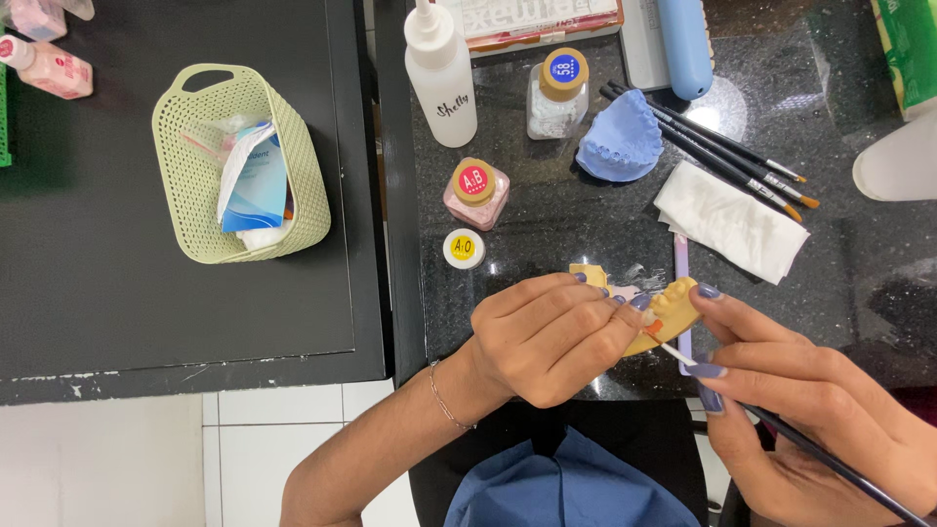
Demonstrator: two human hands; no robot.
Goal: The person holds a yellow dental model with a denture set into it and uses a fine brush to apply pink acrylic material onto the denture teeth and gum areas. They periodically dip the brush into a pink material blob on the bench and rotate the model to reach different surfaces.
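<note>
Left hand [551, 337] had a closed grip on the yellow dental model [667, 314], fingers wrapped over its near end, thumb side toward me. Model sat held just above the dark worktop [547, 220], between both hands, tooth side up as far as I could tell.

Right hand [820, 420] was pinched shut on a thin brush [830, 459], pen-style grip, index finger also resting on the model's far edge. Brush tip [669, 349] touched the model right beside the left thumb, near a small orange spot.

My read on handling: the model looked like cast stone, so stiff, light, brittle; teeth and thin edges would chip. Best held by the base block, not the tooth row. Brush was light and springy, best held low on the handle.

Beyond the left grip: small white-rimmed jar lid with yellow label [464, 248], pink powder jar [475, 192], white squeeze bottle [441, 73], clear jar with blue label [557, 95]. Beyond the right grip: blue dental impression cast [621, 139], three spare brushes [732, 161], folded white tissue [727, 220], a lilac flat tool [681, 262] running under the model. Well off to the left of the left grip: green perforated basket [190, 146] with packets inside, on a separate black surface.
</note>
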